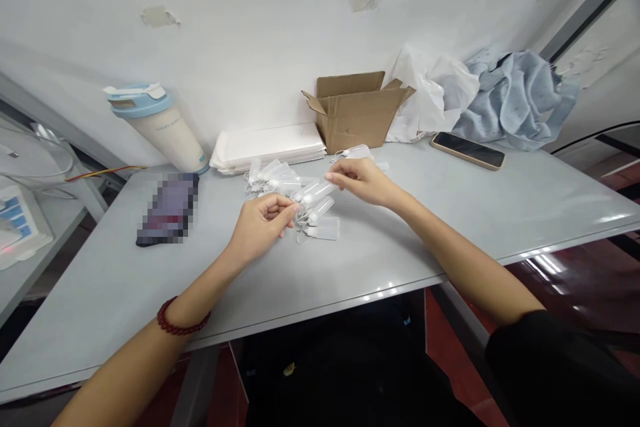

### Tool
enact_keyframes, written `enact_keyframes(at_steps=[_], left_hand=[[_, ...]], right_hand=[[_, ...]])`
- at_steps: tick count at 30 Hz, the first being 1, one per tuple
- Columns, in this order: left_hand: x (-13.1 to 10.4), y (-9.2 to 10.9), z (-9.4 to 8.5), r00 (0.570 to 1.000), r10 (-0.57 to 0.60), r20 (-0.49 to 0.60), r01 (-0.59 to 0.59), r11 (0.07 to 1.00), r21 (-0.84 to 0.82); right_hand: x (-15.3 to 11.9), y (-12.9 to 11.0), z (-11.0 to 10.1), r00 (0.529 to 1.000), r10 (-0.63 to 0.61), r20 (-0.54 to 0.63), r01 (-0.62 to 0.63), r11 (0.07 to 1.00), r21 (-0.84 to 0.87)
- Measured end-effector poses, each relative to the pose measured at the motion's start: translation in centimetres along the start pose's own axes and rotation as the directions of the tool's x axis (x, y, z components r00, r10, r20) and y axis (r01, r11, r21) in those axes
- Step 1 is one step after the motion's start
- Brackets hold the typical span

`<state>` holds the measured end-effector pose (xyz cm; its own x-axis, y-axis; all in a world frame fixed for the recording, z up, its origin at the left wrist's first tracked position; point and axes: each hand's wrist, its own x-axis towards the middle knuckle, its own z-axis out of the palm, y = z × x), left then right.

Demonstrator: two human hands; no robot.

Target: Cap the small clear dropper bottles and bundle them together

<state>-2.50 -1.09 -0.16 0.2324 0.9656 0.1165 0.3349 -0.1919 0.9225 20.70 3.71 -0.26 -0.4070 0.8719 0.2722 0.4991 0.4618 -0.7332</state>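
Between my hands is a clear plastic tag (319,192) with a white cap and a thin loop. My right hand (361,180) pinches its far end. My left hand (266,221) has thumb and index finger pressed together at its loop end. Around and under it lies a pile of similar tags (280,178) on the grey table (280,287). One loose tag (327,229) rests at the pile's near edge, its loop to the left. Another tag (357,152) lies beyond my right hand.
Behind the pile are a stack of white packets (270,145) and an open cardboard box (356,121). To the left stand a tumbler (165,130) and a blurred dark item (169,208). Rightward are a plastic bag (425,97), a phone (469,149) and blue cloth (520,103).
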Motion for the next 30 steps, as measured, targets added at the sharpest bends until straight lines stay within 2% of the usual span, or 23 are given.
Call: enact_keyframes(at_steps=[2,4,9,14,20,24,27,30], left_hand=[[0.2,-0.4,-0.1,0.998,0.014,-0.067,-0.013,1.0,0.014],[0.4,-1.0,-0.1,0.993,0.014,-0.116,-0.008,0.999,0.047],[1.0,-2.1,-0.2,0.991,-0.046,-0.128,0.058,0.994,0.095],[1.1,-2.2,-0.2,0.987,-0.059,-0.146,0.076,0.991,0.111],[0.9,-1.9,-0.3,0.984,-0.033,-0.175,0.061,0.986,0.154],[0.6,-1.7,-0.3,0.98,-0.01,-0.198,0.037,0.99,0.137],[0.4,-1.5,-0.2,0.978,0.005,-0.208,0.021,0.992,0.124],[0.3,-1.3,0.0,0.979,0.02,-0.202,0.003,0.994,0.112]], right_hand=[[0.4,1.1,-1.0,0.994,0.042,-0.105,-0.062,0.978,-0.2],[0.6,2.3,-2.0,0.981,0.079,-0.177,-0.142,0.914,-0.38],[0.4,4.9,-4.1,0.972,0.183,-0.149,-0.236,0.768,-0.596],[0.0,6.0,-4.9,0.964,0.248,-0.099,-0.253,0.73,-0.635],[0.2,6.0,-4.7,0.948,0.307,-0.085,-0.269,0.628,-0.73],[0.3,6.0,-4.6,0.937,0.34,-0.082,-0.283,0.601,-0.747],[0.3,5.4,-4.5,0.935,0.349,-0.062,-0.284,0.63,-0.723],[0.3,4.1,-4.1,0.956,0.292,-0.027,-0.238,0.719,-0.653]])
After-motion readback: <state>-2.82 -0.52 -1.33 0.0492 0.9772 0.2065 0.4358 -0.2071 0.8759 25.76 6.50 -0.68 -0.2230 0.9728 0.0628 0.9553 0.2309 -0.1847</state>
